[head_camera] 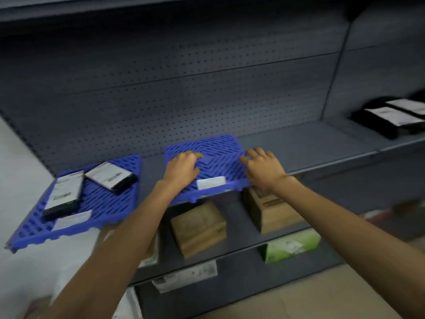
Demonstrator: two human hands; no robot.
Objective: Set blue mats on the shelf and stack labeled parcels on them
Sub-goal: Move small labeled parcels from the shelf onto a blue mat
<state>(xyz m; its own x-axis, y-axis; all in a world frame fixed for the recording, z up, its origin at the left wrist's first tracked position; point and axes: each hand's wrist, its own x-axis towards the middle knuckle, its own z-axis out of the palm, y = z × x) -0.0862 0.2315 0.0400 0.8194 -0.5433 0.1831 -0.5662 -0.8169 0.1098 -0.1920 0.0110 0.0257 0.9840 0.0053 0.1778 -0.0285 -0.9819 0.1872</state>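
A blue slotted mat (218, 155) lies on the grey shelf (322, 143), its front edge overhanging the shelf lip and carrying a white label (211, 182). My left hand (182, 168) rests on the mat's left part with fingers bent down onto it. My right hand (262, 168) sits at the mat's right edge, fingers curved over it. To the left a second blue mat (96, 203) holds two black parcels with white labels (65, 192) (110, 176).
More black labeled parcels (388, 118) lie at the shelf's far right. On the lower shelf stand brown boxes (199, 229) (271, 208) and a green box (292, 246). A perforated back panel (184, 88) closes the shelf behind.
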